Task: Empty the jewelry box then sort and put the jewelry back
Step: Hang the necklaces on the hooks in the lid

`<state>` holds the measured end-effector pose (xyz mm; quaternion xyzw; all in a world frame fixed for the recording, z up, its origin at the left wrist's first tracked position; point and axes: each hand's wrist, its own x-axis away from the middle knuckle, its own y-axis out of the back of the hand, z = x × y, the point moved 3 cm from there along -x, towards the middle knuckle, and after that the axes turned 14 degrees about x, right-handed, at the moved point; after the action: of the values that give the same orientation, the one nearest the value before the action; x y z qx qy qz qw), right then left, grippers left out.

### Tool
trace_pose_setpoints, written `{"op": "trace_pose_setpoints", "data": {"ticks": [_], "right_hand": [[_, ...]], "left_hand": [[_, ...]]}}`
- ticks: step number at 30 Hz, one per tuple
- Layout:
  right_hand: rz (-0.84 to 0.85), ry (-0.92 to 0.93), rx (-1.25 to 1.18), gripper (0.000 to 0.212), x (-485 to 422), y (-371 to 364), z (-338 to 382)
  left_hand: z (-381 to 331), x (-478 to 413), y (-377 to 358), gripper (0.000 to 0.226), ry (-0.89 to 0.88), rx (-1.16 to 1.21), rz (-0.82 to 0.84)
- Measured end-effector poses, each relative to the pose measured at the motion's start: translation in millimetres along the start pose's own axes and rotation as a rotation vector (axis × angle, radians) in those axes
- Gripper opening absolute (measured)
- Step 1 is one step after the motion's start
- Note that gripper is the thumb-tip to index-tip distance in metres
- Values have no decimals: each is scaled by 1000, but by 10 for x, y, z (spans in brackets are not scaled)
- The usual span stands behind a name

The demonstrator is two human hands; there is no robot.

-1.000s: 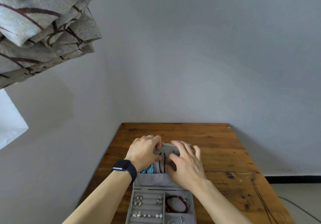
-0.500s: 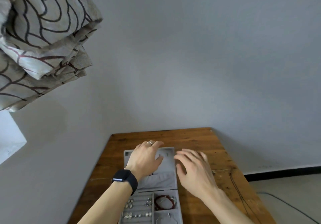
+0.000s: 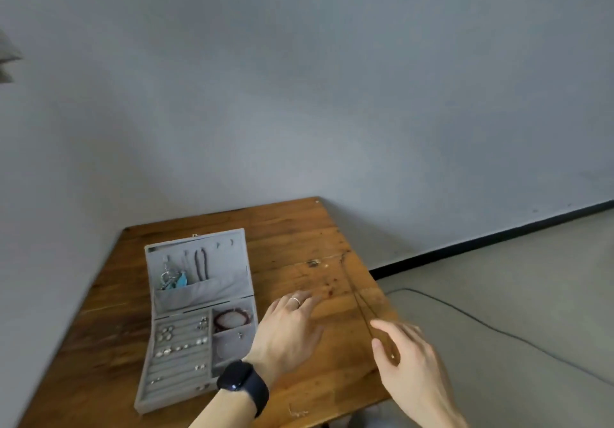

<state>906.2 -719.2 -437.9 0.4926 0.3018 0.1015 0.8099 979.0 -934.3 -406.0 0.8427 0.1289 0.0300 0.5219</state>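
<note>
Open jewelry box (image 3: 229,268) on table (image 3: 299,235), not yet emptied. Just right of box: left hand (image 3: 289,328), grip wide, flat, empty. Farther right of box: right hand (image 3: 408,358), grip loose, empty. Risk: tipping out earrings (image 3: 181,349) fast, rolling off the edge right of box.

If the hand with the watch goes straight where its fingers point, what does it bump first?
Probably nothing: the left hand points across bare table toward its far edge; the jewelry box lies off to its side.
</note>
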Motion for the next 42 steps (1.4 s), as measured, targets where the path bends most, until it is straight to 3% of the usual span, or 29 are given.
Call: {"op": "trace_pose_setpoints", "data": {"ticks": [6,13,18,24,29,34,36,40,42], "right_hand": [[33,-198,82,34,390,-111,-644],[68,-263,145,20,437,-233,-652],[198,-279,213,24,346,-290,-480],[234,-251,186,14,253,-276,-428],[356,-369,-72,10,27,-248,-406],[418,-442,-367,7,-256,-106,-290],[445,-424,-379,8,-347,-39,-213],[439,-389,-381,9,-470,132,-113],[424,-386,-397,9,-500,206,-98]], "left_hand": [[-276,16,-612,59,26,8,165],[-270,75,-990,68,125,7,326],[-226,100,-1055,68,134,-12,332],[-244,89,-1040,67,159,45,293],[-411,-71,-757,45,283,338,57],[-614,-210,-687,62,668,1048,320],[-614,-276,-701,54,769,1336,319],[-558,-492,-625,28,783,1721,153],[-539,-579,-498,25,762,1879,70]]}}
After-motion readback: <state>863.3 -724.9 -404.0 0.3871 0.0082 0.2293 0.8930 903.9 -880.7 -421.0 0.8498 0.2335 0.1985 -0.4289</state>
